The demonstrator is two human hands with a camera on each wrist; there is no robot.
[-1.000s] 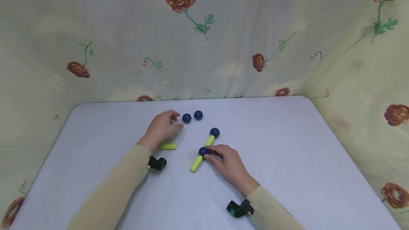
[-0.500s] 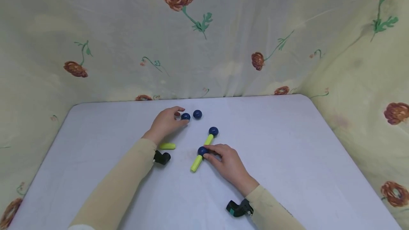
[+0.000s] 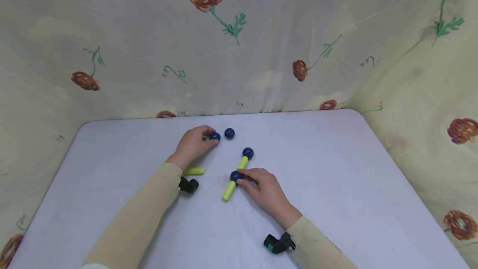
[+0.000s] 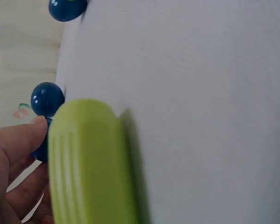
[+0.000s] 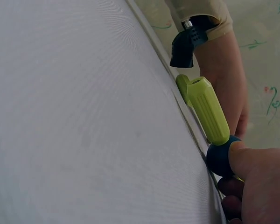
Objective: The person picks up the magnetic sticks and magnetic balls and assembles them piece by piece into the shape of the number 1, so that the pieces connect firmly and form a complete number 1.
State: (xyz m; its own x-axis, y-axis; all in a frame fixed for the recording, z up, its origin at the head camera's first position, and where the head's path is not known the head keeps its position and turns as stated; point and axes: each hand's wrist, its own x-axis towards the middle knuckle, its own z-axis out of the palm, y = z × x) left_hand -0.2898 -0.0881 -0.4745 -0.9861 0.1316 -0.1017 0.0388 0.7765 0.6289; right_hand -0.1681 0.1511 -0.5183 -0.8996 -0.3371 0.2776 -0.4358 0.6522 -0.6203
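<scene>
My left hand pinches a dark blue ball between thumb and fingers near the back of the table. Just right of it lies another blue ball. With thumb and fingertips my right hand holds the middle blue ball of a joined row. A yellow-green stick runs from that ball toward the front, and a second stick leads back to an end ball. Beneath the left wrist, a loose yellow-green stick lies partly hidden; it looms large in the left wrist view.
A white-covered table carries everything. Flowered cloth hangs behind it and at both sides. Each wrist wears a small black camera, one at the left cuff and one at the right cuff.
My left hand has moved right to the nearer loose ball and closed its thumb and fingers on it. My right hand keeps its hold on the middle ball. The head view has shifted slightly.
</scene>
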